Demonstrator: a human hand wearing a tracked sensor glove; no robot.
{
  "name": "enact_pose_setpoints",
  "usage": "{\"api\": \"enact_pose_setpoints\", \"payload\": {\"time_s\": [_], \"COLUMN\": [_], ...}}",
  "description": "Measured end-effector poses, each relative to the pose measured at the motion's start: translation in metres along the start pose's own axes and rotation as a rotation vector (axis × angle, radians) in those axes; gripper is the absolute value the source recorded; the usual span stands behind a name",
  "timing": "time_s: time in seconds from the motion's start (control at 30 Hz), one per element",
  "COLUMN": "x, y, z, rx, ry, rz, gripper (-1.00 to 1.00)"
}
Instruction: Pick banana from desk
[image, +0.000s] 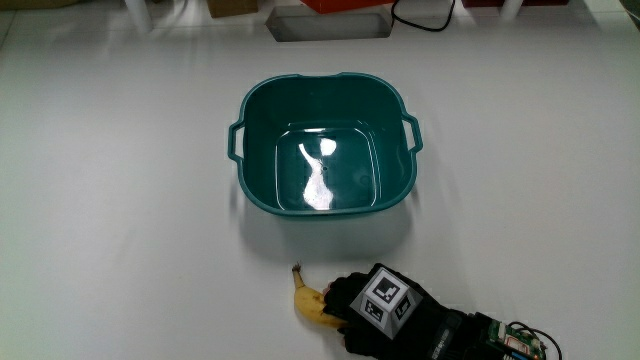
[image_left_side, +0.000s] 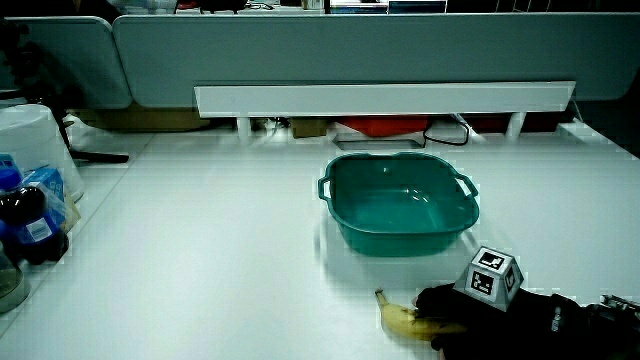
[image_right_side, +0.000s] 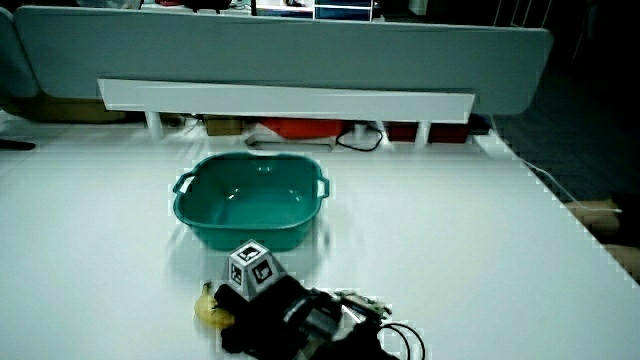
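Yellow banana (image: 310, 305) flat on the white bench (image: 120, 180), low in the frame in the main view, nearer to the person than the teal basin (image: 250, 100) and apart from it. Dark stem tip aimed toward the basin; opposite end tucked under the black-gloved hand (image: 385, 310).

Hand down on the bench beside the banana, fingers reaching over the fruit's end and apparently clasped on it, though the dark glove hides exactly how far they wrap. Patterned cube (image: 385, 298) on the back of the hand, tilted, black-and-white faces showing. Forearm (image: 470, 340) trailing off toward the frame's edge, with a bit of wiring at the wrist.

Basin mid-frame in the main view, upright, handles at two sides, glossy floor catching light, nothing inside.

Same layout in both side views: banana (image_left_side: 405, 320) on the bench just beside the hand (image_left_side: 480, 310), cube (image_left_side: 492, 272) riding above the knuckles, basin (image_left_side: 335, 172) farther from the person; again banana (image_right_side: 210, 308), hand (image_right_side: 270, 305), cube (image_right_side: 252, 267), basin (image_right_side: 195, 175).

Grey-blue partition (image_left_side: 300, 50) along the bench's distant edge, a white rail (image_left_side: 380, 98) in front of it, a red item (image_left_side: 375, 127) and a dark cable (image_left_side: 445, 135) beneath the rail. Near the bench's edge in a side view, dark bottles (image_left_side: 30, 225) and a white upturned bucket (image_left_side: 30, 140), well apart from the basin.
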Motion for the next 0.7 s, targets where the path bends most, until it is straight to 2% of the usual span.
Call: {"api": "enact_pose_setpoints", "payload": {"time_s": [0.13, 0.4, 0.57, 0.7], "x": [-0.0001, -0.0006, 0.0034, 0.0046], "y": [-0.0005, -0.0023, -0.0013, -0.0029], "z": [-0.0008, -0.0002, -0.0033, -0.0021], "rx": [0.012, 0.036, 0.046, 0.063], "ry": [0.008, 0.003, 0.045, 0.052], "rz": [-0.003, -0.002, -0.003, 0.003], "gripper": [1.0, 1.0, 1.0, 1.0]}}
